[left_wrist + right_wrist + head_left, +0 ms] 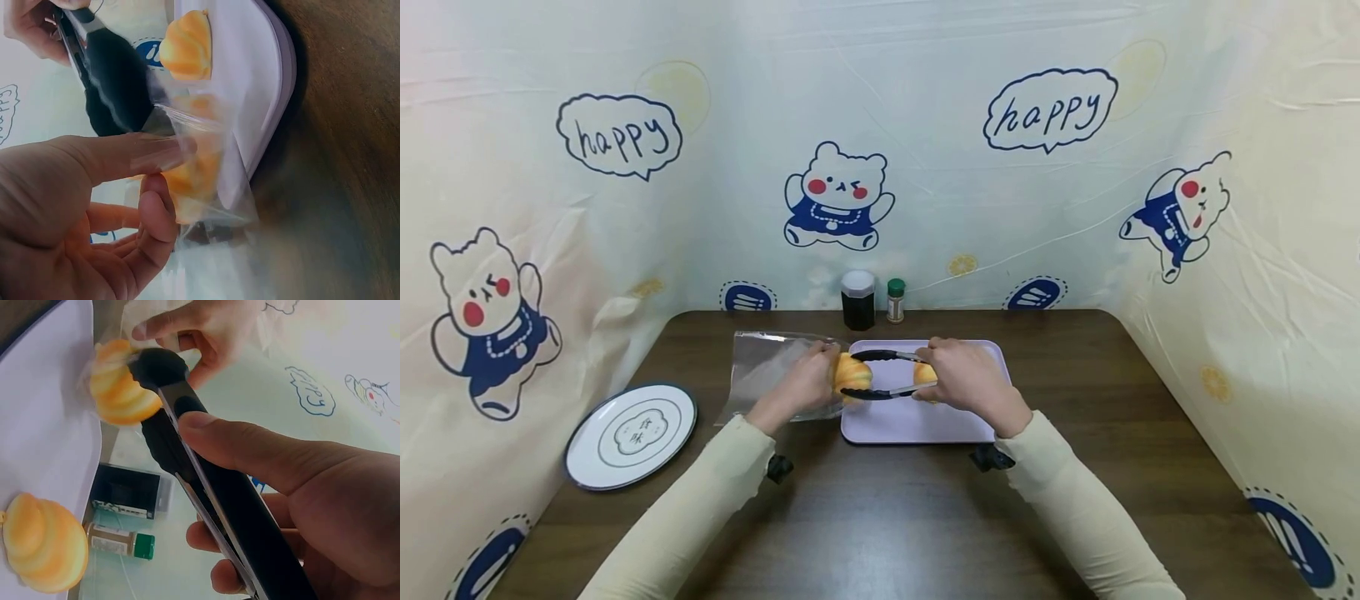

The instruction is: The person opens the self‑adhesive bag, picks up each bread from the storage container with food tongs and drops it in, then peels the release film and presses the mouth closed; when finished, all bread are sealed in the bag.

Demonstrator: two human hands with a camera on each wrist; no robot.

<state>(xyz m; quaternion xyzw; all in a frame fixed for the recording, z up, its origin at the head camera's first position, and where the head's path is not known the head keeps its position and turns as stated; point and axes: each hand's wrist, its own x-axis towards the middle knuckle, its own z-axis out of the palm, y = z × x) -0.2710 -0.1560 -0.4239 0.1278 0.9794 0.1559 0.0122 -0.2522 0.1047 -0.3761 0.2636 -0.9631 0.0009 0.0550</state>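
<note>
My left hand [805, 382] pinches the edge of a clear plastic bag [762, 367] between thumb and forefinger. In my right hand [973, 385] are black-tipped tongs [215, 487], their tips pointing left. A striped golden bread roll [853, 377] is at the bag's mouth, partly behind the film in the left wrist view. The tong tips lie at that roll; whether they squeeze it I cannot tell. Another bread roll [47, 544] rests on the pale lilac tray [925, 427], partly hidden by my right hand in the head view.
A white plate [606, 450] with a dark rim stands at the table's left edge. Near the back edge are a dark jar with a white lid [858, 304] and a small green-capped shaker [895, 302]. A printed cloth [925, 208] hangs around the table.
</note>
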